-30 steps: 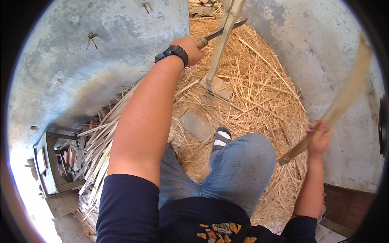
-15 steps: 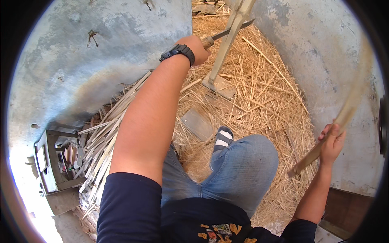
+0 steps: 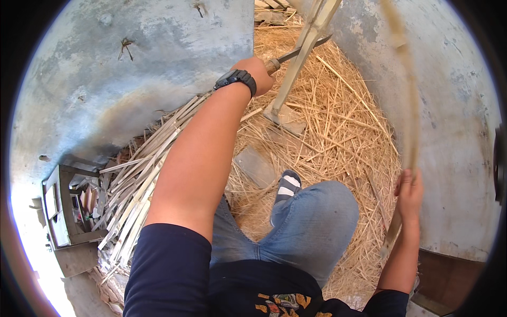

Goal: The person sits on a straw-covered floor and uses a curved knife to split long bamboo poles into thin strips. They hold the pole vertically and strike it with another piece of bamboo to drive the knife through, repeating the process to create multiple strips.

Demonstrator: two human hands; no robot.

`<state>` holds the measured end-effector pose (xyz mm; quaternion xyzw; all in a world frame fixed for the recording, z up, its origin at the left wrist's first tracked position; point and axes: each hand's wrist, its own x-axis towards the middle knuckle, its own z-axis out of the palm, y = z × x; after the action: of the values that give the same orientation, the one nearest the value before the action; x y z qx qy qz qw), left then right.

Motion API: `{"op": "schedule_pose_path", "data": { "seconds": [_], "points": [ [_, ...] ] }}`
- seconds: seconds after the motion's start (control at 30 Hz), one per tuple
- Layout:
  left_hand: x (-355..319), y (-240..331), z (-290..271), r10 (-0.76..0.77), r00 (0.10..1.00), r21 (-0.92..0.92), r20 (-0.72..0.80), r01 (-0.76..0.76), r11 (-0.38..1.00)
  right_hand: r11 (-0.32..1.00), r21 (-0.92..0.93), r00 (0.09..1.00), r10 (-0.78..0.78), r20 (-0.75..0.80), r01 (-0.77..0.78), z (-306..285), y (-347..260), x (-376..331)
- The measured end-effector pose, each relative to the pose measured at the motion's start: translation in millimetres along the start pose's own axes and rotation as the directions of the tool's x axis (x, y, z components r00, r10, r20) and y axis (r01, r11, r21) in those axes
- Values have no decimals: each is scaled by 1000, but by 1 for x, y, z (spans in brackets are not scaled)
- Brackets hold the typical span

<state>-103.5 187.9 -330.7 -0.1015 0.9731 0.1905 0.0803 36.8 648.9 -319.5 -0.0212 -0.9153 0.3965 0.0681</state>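
My left hand point(image 3: 256, 75), with a black watch at its wrist, is closed around the wooden handle point(image 3: 272, 65) of a knife. The knife's dark, curved blade point(image 3: 323, 39) crosses a pale bamboo strip point(image 3: 288, 89) that slants up out of view; whether it sits in a split there I cannot tell. The strip's lower end meets a flat wooden block point(image 3: 292, 118) on the ground. My right hand point(image 3: 411, 196) grips a second, long bamboo strip point(image 3: 411, 105), held nearly upright along the right wall and blurred towards its top.
Straw-coloured shavings point(image 3: 338, 121) cover the floor. Bamboo slats point(image 3: 145, 169) lie piled at the left wall point(image 3: 132, 68), near a wooden frame point(image 3: 66, 208) with odds and ends inside. A grey slab point(image 3: 255, 165) lies by my foot point(image 3: 288, 185). The right wall point(image 3: 454, 132) stands close.
My right hand has moved left, and its bamboo strip has swung left from a slant to nearly upright. The knife and my left hand have shifted slightly down and right.
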Motion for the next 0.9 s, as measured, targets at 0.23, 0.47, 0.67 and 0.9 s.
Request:
{"op": "schedule_pose_path", "data": {
  "seconds": [0.23, 0.47, 0.67, 0.9],
  "points": [
    [-3, 4, -3, -21, 1000, -5, 20, 21, 1000, 872, 346, 908, -219, -358, 347, 10, 0, 17],
    [6, 4, 10, 4, 1000, 12, -11, -4, 1000, 962, -264, 966, 131, 222, -70, 33, 60, -2],
    [-3, 16, 8, 0, 1000, 2, 30, 0, 1000, 973, 216, 989, -51, -142, 81, -21, -3, 14],
    [11, 11, 10, -12, 999, -1, 32, 12, 1000, 903, 363, 941, -112, -320, 231, 2, -6, 43]
  ]
}}
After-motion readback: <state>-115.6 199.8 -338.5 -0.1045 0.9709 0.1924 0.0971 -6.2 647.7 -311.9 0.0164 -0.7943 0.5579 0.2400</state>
